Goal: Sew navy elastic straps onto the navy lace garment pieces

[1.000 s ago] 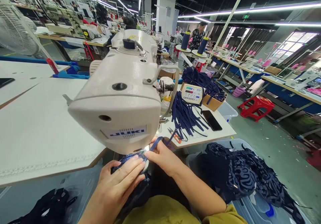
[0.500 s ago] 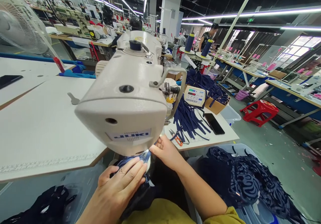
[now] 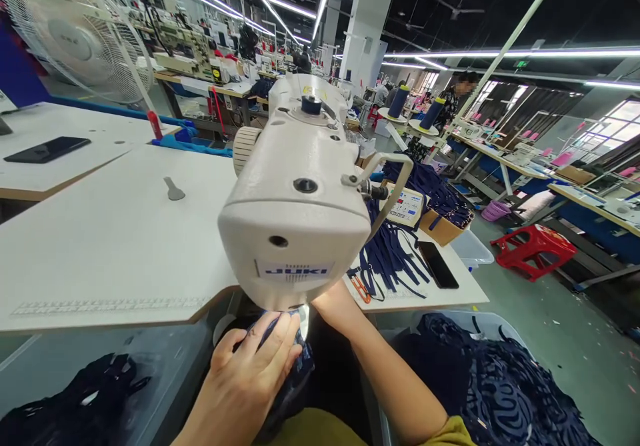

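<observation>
My left hand lies with its fingers stretched flat over a dark blue patterned garment just below the sewing machine's head. Part of the cloth hangs down between my arms. My right hand reaches in behind the lower right of the machine head, and its fingers are hidden there. The white sewing machine, marked JUKI, fills the middle of the view and covers the needle area. A small bright light shows by my left fingertips.
Navy straps, orange-handled snips and a phone lie right of the machine. A tub of dark garments stands at lower right; another dark garment sits in a bin at lower left. A metal key-like piece rests on the left table.
The view has swung left, so the machine appears farther right. My right fingers, visible gripping a blue edge before, are now behind the machine head. My left hand stays on the cloth.
</observation>
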The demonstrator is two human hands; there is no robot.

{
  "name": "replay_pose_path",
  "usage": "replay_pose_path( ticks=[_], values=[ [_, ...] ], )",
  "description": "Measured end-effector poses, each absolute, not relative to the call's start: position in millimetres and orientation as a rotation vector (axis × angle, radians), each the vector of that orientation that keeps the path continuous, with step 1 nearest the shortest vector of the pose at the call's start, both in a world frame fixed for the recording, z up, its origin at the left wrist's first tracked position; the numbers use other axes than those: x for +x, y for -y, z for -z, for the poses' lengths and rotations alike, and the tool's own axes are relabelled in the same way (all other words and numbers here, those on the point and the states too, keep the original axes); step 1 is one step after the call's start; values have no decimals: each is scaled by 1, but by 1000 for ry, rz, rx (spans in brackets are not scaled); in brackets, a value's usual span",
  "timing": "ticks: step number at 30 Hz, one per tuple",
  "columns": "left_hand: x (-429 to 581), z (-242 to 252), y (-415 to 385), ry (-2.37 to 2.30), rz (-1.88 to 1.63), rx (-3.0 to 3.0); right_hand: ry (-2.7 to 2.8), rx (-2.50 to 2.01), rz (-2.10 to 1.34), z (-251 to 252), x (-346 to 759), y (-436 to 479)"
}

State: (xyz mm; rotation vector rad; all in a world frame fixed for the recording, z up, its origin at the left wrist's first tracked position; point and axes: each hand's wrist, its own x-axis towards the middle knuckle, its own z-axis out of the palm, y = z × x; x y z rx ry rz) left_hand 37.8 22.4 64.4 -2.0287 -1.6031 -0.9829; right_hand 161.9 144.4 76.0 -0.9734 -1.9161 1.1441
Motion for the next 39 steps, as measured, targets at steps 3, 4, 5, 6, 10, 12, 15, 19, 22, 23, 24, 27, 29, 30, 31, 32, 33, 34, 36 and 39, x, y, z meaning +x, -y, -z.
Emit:
replay_pose_path(
  ticks=[3,4,5,6,10,12,15,19,22,23,24,27,29,30,31,32,33,34,36,39],
  values=[
    [38,-66,-22,1607,963,-1999,1926,-971,-1149,-72,160,-147],
    [37,-67,-22,1592,933,-2005,1926,-972,-1157,-71,159,-148],
    [36,-67,-23,1572,894,-2012,1926,-971,-1168,-71,159,-148],
    [34,-67,-23,1540,848,-2025,1925,-971,-1177,-70,159,-149],
    [28,-65,-25,1402,707,-2060,1935,-965,-1163,-67,158,-151],
    [27,-65,-25,1421,706,-2051,1957,-958,-1127,-67,157,-152],
    [28,-65,-24,1469,720,-2033,1978,-953,-1082,-67,156,-151],
    [32,-65,-24,1429,716,-2027,1965,-983,-1051,-68,156,-150],
    [36,-64,-23,1546,793,-2011,1944,-1021,-1074,-68,155,-149],
    [38,-63,-23,1585,828,-1995,1938,-1030,-1079,-67,155,-149],
    [39,-63,-23,1604,860,-1980,1933,-1034,-1079,-66,155,-149],
    [39,-63,-23,1585,846,-1974,1936,-1017,-1095,-61,154,-151],
    [38,-63,-22,1540,781,-1989,1942,-1006,-1113,-57,154,-153],
    [38,-62,-22,1557,776,-1977,1949,-1004,-1117,-56,155,-153],
    [39,-62,-22,1590,797,-1959,1959,-1001,-1115,-55,155,-154],
    [39,-61,-21,1628,835,-1943,1969,-998,-1106,-54,155,-154],
    [40,-60,-21,1659,873,-1928,1979,-993,-1098,-54,155,-155],
    [40,-60,-21,1676,894,-1919,1987,-982,-1094,-54,155,-155],
    [38,-60,-21,1633,856,-1940,1985,-962,-1106,-55,154,-154],
    [31,-60,-21,1538,771,-1953,1946,-962,-1150,-55,154,-153]
  ],
)
